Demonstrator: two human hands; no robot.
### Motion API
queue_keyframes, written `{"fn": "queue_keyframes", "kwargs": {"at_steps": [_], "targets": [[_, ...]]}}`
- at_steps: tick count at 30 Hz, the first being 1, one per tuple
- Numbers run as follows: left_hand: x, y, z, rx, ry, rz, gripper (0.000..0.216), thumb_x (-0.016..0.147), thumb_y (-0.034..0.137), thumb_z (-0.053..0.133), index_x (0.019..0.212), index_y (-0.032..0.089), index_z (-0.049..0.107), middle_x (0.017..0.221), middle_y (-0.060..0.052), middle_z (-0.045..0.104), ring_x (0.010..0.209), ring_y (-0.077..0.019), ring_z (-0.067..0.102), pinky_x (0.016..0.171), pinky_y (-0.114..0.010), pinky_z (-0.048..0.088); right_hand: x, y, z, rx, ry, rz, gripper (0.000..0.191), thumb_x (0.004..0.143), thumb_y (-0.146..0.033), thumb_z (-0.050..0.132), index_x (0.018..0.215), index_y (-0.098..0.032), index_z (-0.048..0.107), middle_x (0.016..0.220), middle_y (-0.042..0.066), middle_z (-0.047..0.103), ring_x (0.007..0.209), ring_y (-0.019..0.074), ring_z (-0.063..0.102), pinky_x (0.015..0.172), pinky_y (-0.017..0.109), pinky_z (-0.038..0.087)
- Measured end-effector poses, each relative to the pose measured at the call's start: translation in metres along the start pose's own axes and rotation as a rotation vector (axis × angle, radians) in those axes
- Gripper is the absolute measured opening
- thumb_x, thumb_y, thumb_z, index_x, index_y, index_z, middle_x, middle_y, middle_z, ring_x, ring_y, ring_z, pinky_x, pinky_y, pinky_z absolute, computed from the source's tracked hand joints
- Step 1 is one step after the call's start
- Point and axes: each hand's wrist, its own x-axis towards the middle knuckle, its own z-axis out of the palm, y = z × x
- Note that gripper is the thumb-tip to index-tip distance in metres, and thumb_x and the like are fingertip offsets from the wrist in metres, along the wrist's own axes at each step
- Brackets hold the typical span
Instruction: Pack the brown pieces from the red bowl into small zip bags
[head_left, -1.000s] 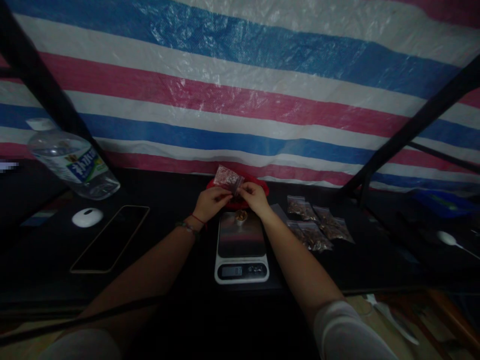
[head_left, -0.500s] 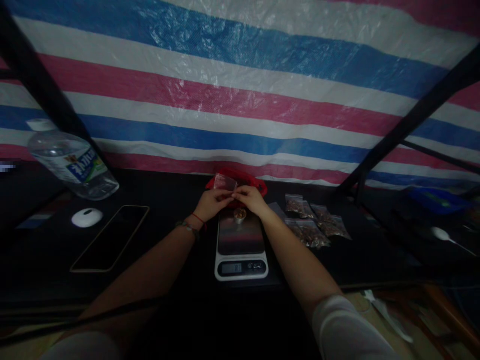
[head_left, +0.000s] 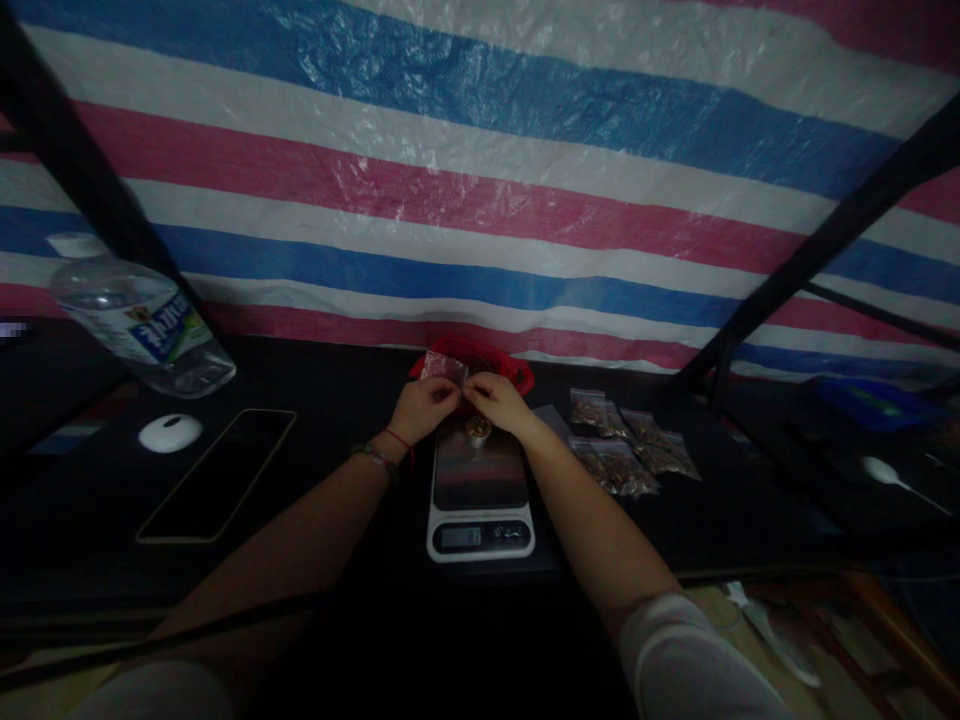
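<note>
Between my two hands is a small clear zip bag (head_left: 442,366), held up over the red basket (head_left: 517,368). My left hand (head_left: 426,404) pinches the bag's edge with thumb and forefinger. Close beside it, my right hand (head_left: 499,400) is also closed at the bag's right side, fingertips nearly touching the left ones. Just below them, a small round cup (head_left: 478,430) with brownish bits in it stands on the plate of the white kitchen scale (head_left: 480,490). The digits on its display are too dim to read.
Several filled zip bags (head_left: 615,465) lie to the right, with a flat clear bag (head_left: 553,422) near my right wrist. On the left are a phone (head_left: 217,475), a white oval object (head_left: 171,433) and a large bottle (head_left: 142,315). A white spoon (head_left: 889,473) lies far right.
Both hands have shifted very slightly left, still at the bag, which has tilted a little. The scale and cup stay in place; the view has moved slightly.
</note>
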Motion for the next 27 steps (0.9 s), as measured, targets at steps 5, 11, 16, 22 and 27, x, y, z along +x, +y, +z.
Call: {"fn": "queue_keyframes", "kwargs": {"at_steps": [5,11,16,22,27], "targets": [[-0.001,0.013,0.005,0.066,0.062,-0.034,0.016,0.073,0.030,0.060,0.073,0.018,0.070,0.066,-0.001,0.069,0.058,-0.0144,0.062,0.056,-0.024,0.046,0.002,0.002,-0.005,0.003,0.018,-0.023,0.016,0.078,-0.018,0.050,0.068,-0.016,0.062,0.070,0.000,0.059,0.068,0.0125,0.053,0.067,0.023,0.039],[-0.001,0.022,0.011,0.093,0.162,-0.055,0.015,0.074,0.030,0.059,0.072,0.018,0.069,0.067,0.000,0.069,0.060,-0.0138,0.062,0.059,-0.024,0.045,0.004,-0.007,-0.006,-0.061,0.083,0.013,0.014,0.076,-0.017,0.050,0.065,-0.017,0.059,0.066,-0.001,0.056,0.065,0.0116,0.051,0.062,0.022,0.036],[0.001,0.025,0.005,0.092,0.232,-0.097,0.019,0.075,0.033,0.060,0.068,0.018,0.067,0.065,0.000,0.068,0.060,-0.0131,0.061,0.057,-0.023,0.043,0.005,-0.011,-0.011,-0.224,0.248,0.042,0.015,0.071,-0.015,0.052,0.057,-0.018,0.049,0.058,-0.003,0.047,0.059,0.0120,0.045,0.058,0.024,0.031],[-0.001,0.028,0.004,0.072,0.217,-0.073,0.018,0.076,0.033,0.059,0.070,0.017,0.066,0.067,0.000,0.067,0.060,-0.0127,0.060,0.058,-0.023,0.044,0.004,-0.016,-0.008,-0.240,0.337,-0.112,0.012,0.071,-0.009,0.049,0.066,-0.019,0.050,0.080,0.004,0.055,0.081,0.0166,0.052,0.073,0.027,0.043],[-0.002,0.027,0.008,0.133,0.195,0.003,0.018,0.079,0.031,0.056,0.072,0.017,0.065,0.071,-0.002,0.068,0.066,-0.0145,0.062,0.063,-0.025,0.046,0.001,-0.020,-0.009,-0.238,0.253,-0.213,0.019,0.081,-0.011,0.048,0.085,-0.019,0.065,0.112,0.009,0.059,0.108,0.0185,0.054,0.091,0.032,0.045]]}}
